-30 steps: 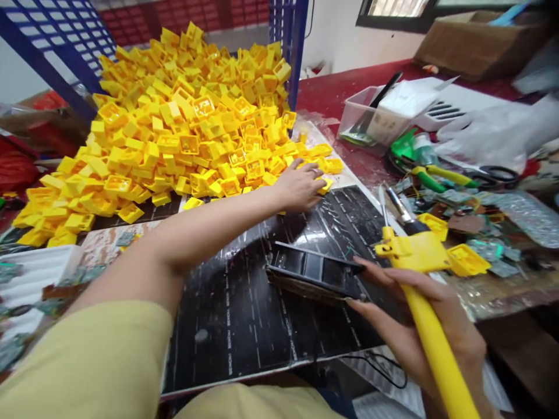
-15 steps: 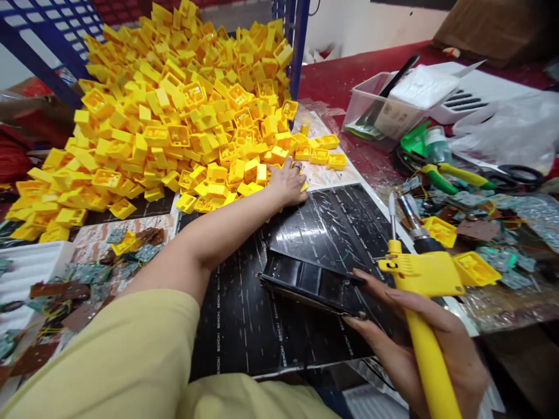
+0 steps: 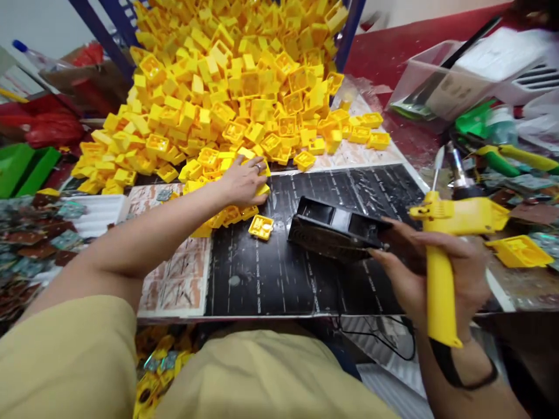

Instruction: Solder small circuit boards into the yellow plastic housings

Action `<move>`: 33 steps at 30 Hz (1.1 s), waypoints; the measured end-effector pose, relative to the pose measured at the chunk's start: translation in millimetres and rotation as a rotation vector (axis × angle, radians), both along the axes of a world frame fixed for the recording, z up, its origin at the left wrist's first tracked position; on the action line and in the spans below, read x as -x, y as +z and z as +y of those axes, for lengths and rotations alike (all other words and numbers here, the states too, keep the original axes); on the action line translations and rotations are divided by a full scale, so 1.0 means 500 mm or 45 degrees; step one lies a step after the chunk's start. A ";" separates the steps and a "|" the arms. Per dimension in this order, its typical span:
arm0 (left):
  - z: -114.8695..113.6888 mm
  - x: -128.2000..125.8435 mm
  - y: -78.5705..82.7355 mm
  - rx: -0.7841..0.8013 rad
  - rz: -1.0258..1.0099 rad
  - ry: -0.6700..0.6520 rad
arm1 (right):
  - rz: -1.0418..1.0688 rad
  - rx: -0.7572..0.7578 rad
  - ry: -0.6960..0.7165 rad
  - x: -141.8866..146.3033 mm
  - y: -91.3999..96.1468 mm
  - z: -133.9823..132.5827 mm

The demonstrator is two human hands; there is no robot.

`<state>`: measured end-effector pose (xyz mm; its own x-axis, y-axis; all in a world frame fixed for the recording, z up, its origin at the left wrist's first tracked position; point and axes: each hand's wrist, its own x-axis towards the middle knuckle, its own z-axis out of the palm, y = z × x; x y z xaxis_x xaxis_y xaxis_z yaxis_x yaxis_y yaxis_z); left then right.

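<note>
My left hand (image 3: 244,181), with a ring on one finger, lies palm-down over small yellow plastic housings at the front of a large heap (image 3: 244,87). Its fingers are spread and bent, touching the pieces, with parts of the fingertips hidden. One loose yellow housing (image 3: 261,227) sits open side up on the black mat (image 3: 271,279). In my right hand (image 3: 410,279) a black fan-like plastic frame (image 3: 336,230) is pinched between thumb and fingers above the mat. That hand also has a yellow gun-shaped soldering tool (image 3: 443,285) against it, its metal barrel pointing away.
A blue crate (image 3: 116,35) stands behind the heap. Circuit boards (image 3: 32,241) lie at the left by a white tray (image 3: 100,215). To the right are a clear plastic bin (image 3: 441,87), green-yellow pliers (image 3: 502,160) and another yellow housing (image 3: 519,251). A cable hangs below the table edge.
My left hand has drawn back from the heap toward me, bringing several yellow housings onto the near side. My right hand still holds the black frame. The view has shifted left.
</note>
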<state>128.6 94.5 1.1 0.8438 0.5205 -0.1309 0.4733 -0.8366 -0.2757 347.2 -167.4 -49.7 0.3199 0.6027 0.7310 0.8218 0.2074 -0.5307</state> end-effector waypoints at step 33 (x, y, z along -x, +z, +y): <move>-0.199 0.292 -0.052 0.071 -0.401 0.482 | -0.435 0.210 0.811 0.239 -0.063 0.058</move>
